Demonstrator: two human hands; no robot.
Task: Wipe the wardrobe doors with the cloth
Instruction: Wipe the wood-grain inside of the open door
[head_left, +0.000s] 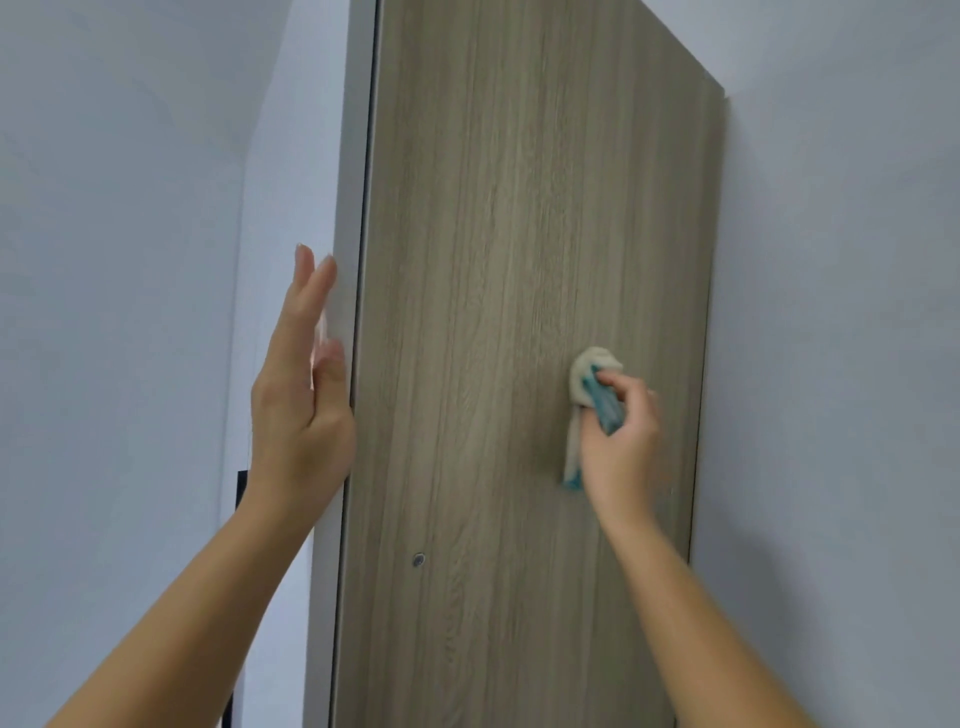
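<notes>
A tall wood-grain wardrobe door fills the middle of the head view, seen from below. My right hand grips a bunched cream and teal cloth and holds it against the door's right half, at mid height. A strip of the cloth hangs down beside my wrist. My left hand lies flat with straight fingers against the pale left side edge of the door.
A plain white wall stands to the right of the door and another to the left. A small round metal fitting sits low on the door face. A dark strip shows behind my left wrist.
</notes>
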